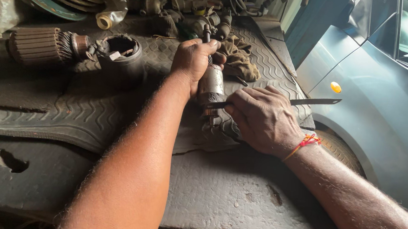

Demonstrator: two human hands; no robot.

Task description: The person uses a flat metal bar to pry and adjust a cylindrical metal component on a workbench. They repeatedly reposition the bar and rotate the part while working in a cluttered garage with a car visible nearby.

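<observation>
Armature (211, 88) gripped by left hand (194, 60), right hand (262, 119) holding blade (310, 102)

light: dim, daylight from right | shadows: deep along left and lower table (217, 196) | glare: pale sheen on car door (358, 92) | focus: centre sharp, corners soft | distortion: slight wide-angle stretch
</observation>
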